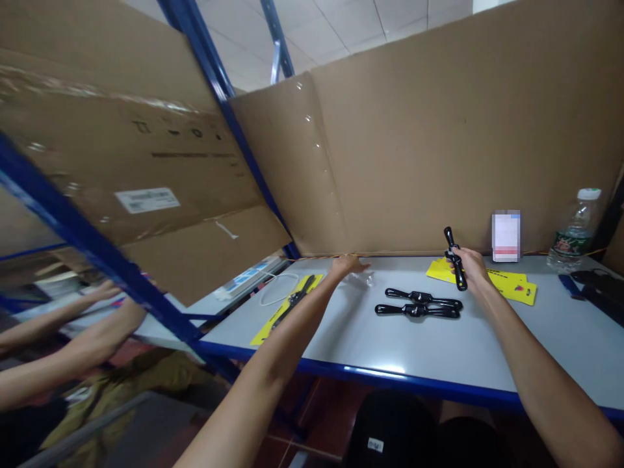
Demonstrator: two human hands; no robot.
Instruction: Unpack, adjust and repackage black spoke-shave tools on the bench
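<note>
My right hand (472, 265) is closed around a black spokeshave (455, 260), held tilted above the back of the table, in front of yellow cards (507, 283). My left hand (347, 265) is at the back edge of the table with a finger or thumb stretched to the right. Clear plastic (363, 279) lies just beneath it; whether they touch is hard to tell. Two more black spokeshaves (422, 299) lie side by side between my hands. Left of my left forearm, another spokeshave (295, 299) rests on a yellow card (263, 335), partly covered by the arm.
Tall cardboard (439, 143) walls the table's back. A water bottle (572, 234), a blurred-out white upright item (506, 237) and a black object (602, 292) stand or lie at right. Blue shelf posts (214, 58) rise at left, where another person's arms (92, 338) show.
</note>
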